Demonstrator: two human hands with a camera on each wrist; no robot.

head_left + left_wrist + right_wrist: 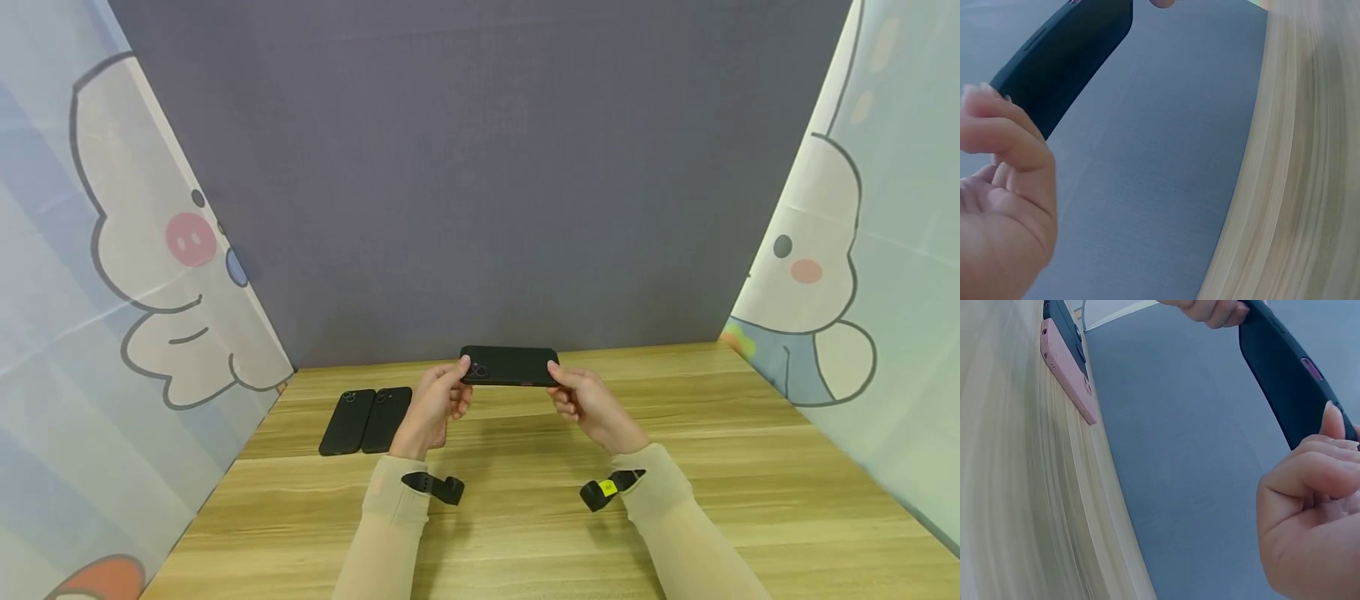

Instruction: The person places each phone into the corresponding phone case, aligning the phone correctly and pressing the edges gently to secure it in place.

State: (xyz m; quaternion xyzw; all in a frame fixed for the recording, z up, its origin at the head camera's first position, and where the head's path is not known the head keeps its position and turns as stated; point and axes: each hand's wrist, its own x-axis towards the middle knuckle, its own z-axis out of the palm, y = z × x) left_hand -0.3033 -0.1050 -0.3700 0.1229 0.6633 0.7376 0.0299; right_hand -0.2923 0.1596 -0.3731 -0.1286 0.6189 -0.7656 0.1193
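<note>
A phone in a black case (513, 367) is held up sideways above the table, its camera side facing up. Pink shows through a slot in the case's edge in the right wrist view. My left hand (437, 402) pinches the camera end, thumb on top and fingers beneath. At the opposite end, my right hand (592, 404) grips the phone the same way. The left wrist view shows the case (1072, 56) above the curled fingers of the left hand (1010, 181). In the right wrist view, the right hand (1316, 500) holds the near end.
Two black phones or cases (348, 422) lie side by side on the wooden table (525, 533), left of my left hand. A pink phone (1066, 369) lies next to them, mostly behind that hand in the head view. A grey cloth wall (480, 183) stands behind the table.
</note>
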